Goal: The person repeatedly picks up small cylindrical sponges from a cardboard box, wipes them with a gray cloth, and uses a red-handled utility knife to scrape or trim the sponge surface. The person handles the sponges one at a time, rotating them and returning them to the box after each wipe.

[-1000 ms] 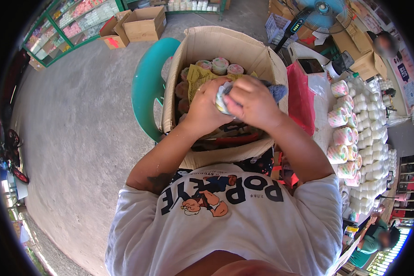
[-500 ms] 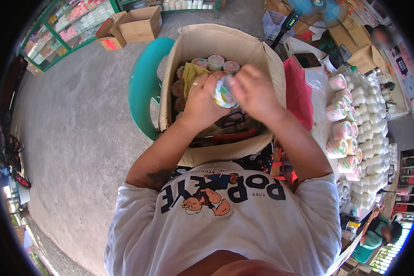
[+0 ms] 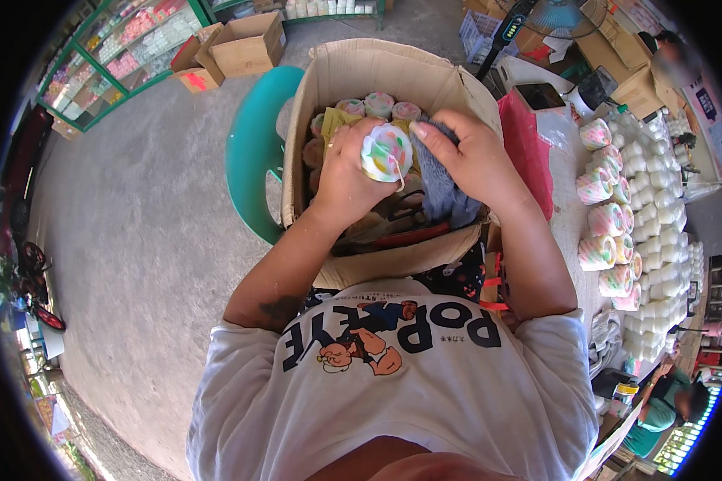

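My left hand (image 3: 346, 172) is closed round a short, thick candle (image 3: 386, 151), white with pink, green and yellow patches. Its round end faces up, and a pale wick hangs over the side. Beside it, my right hand (image 3: 475, 156) grips a fuzzy grey-blue cloth (image 3: 441, 183) between thumb and fingers. Both hands are over an open cardboard box (image 3: 377, 64). Inside the box, several similar candles (image 3: 379, 105) stand along the far side, next to a piece of yellow paper (image 3: 341, 118). Hands and cloth hide part of the box's contents.
A teal plastic chair (image 3: 245, 152) stands left of the box. To the right, a table holds a pink sheet (image 3: 525, 152), a phone (image 3: 540, 96), patterned candles (image 3: 598, 252) and stacked white pieces (image 3: 654, 240). A fan (image 3: 557, 16) stands far right; a co-worker (image 3: 662, 413) is at lower right.
My right hand has drawn back to the right from the candle, and the cloth in it now hangs in plain view. The candle's round end has turned up towards me.
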Action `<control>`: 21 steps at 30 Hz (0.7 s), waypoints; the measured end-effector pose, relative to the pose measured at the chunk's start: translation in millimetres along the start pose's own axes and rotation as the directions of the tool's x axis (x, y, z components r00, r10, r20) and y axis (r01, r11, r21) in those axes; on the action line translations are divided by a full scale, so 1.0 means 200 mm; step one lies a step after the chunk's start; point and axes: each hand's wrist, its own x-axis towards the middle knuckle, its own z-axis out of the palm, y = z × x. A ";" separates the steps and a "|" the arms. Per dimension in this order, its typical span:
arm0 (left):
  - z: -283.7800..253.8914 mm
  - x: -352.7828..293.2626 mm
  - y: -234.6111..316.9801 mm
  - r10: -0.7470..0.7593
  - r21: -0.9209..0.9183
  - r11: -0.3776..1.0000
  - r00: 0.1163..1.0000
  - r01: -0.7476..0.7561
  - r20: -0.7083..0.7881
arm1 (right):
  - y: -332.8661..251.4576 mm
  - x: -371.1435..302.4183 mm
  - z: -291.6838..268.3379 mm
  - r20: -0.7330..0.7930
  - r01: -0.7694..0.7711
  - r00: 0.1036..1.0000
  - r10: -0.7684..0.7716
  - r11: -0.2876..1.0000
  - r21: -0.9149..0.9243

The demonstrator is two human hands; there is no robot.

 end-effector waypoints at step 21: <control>0.02 -0.01 -0.09 0.059 0.069 0.996 0.997 -0.055 -0.055 | 0.09 -0.11 0.30 -0.095 0.546 0.814 -0.573 0.811 -0.211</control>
